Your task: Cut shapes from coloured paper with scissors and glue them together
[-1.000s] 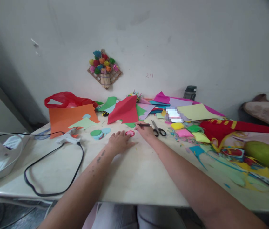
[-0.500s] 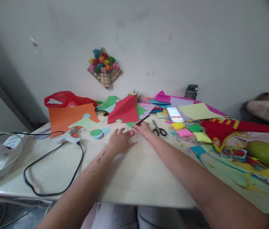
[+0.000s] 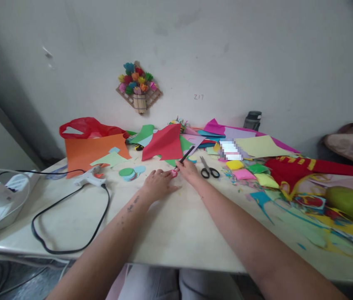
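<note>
My right hand (image 3: 188, 171) is closed around a black pencil (image 3: 187, 153), whose lower end points down at a small pink-and-red paper piece (image 3: 173, 173). My left hand (image 3: 159, 184) lies flat on the table, its fingers stretched out and their tips at the left edge of that piece. Part of the paper is hidden by the fingers. Just right of my right hand are black-handled scissors (image 3: 210, 172). To the left of my left hand sits a small stack of green and blue paper circles (image 3: 127, 173).
Beyond the hands lie a red sheet (image 3: 165, 141) and an orange sheet (image 3: 82, 152). A white glue gun (image 3: 90, 179) with a looping black cord is on the left. Packets of clay (image 3: 245, 173), paper scraps and a green fruit (image 3: 351, 203) crowd the right.
The pencil has become more upright, its top end moving slightly left, while my right hand shifts a little. My left hand stays at the paper piece. The view has shifted slightly.
</note>
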Demonstrator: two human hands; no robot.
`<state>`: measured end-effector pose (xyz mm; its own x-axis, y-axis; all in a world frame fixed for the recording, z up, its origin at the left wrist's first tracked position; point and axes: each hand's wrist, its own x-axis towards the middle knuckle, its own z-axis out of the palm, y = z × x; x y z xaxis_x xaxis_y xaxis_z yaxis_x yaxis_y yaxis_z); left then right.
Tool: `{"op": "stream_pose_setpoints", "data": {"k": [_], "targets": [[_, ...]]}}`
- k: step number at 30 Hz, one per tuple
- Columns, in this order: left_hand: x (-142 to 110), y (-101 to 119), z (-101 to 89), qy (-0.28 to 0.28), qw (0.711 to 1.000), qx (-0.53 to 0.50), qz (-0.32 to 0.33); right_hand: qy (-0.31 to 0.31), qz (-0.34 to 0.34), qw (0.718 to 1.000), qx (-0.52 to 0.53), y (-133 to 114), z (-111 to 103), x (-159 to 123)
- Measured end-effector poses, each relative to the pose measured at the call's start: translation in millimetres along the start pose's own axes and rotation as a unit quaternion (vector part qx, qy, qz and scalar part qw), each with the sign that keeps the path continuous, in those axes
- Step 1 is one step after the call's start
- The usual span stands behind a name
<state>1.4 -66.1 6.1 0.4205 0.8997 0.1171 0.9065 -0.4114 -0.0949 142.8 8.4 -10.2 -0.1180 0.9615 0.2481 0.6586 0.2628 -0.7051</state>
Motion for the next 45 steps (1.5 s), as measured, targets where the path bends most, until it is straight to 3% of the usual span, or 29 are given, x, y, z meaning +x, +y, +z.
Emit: {"op": "stream_pose_setpoints", "data": {"k": [34,45], "targets": [[0,2,-1.8,-0.001,1.0,0.003,0.003,-0.007,-0.022,1.0,0.015,9,8,8],[1,4,3.9,0.022,1.0,0.008,-0.001,0.0,-0.026,0.999,0.032,12,10,10]]}}
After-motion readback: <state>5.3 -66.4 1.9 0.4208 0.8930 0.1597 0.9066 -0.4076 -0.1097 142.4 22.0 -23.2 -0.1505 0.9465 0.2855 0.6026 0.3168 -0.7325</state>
